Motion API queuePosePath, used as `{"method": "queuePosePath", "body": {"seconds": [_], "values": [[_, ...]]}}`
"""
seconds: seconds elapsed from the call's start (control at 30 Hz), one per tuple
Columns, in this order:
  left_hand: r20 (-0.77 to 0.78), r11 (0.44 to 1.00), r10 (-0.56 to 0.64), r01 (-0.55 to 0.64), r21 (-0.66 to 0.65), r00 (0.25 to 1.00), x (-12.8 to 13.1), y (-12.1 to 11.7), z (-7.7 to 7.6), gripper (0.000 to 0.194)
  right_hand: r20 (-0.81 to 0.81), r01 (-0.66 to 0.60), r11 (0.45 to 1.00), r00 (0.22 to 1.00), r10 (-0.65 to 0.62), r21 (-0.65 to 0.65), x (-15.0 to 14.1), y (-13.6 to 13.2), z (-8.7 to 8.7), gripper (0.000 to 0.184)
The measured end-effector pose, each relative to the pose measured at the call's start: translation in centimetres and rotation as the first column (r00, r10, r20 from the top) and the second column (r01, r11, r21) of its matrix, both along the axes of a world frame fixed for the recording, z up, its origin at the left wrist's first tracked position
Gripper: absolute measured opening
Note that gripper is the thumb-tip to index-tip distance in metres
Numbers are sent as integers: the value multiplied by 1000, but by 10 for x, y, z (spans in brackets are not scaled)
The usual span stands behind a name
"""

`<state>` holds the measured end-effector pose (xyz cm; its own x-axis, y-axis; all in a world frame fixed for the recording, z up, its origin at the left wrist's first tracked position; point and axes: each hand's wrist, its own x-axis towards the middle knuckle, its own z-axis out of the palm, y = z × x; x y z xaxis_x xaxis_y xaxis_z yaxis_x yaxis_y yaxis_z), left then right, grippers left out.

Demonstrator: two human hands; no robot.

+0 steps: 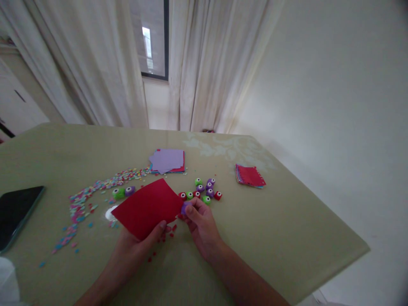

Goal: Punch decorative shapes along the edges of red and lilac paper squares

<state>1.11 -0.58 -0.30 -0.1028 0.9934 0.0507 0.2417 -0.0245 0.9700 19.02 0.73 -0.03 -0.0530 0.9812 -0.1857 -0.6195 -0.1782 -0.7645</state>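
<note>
My left hand point(140, 248) holds a sheet of red paper point(148, 208), thumb on top near its lower edge. Pinched in my right hand point(204, 227) is a small purple paper punch point(185, 208), set at the right corner of the sheet. My fingers partly cover it, so whether the paper sits inside its slot is unclear. Small red paper cutouts point(172, 234) lie on the table beneath the sheet. Just beyond my right hand stand several more small punches in red, green and purple point(206, 199).
A long trail of coloured paper bits point(95, 187) curves across the left side of the table point(270, 238). Green and purple punches point(119, 194) stand beside it. A purple-topped paper stack point(167, 160), a red-topped paper stack point(251, 176), and a dark phone or tablet point(17, 212) also lie there.
</note>
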Motion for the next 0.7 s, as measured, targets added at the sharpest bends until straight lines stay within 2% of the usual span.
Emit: {"method": "queuePosePath", "body": {"seconds": [0.27, 0.5, 0.7], "values": [[-36, 996, 39, -42, -80, 999, -6, -9, 0, 38, -90, -10, 999, 996, 6, -39, -9, -8, 8, 40], [-83, 996, 84, -85, -11, 993, -9, -11, 0, 42, -130, 13, 994, 991, -27, -110, -16, -12, -1, 42], [-79, 999, 37, -40, -36, 996, -8, -14, -2, 40, -178, 21, 996, 983, -37, -91, -19, -14, -1, 34]]}}
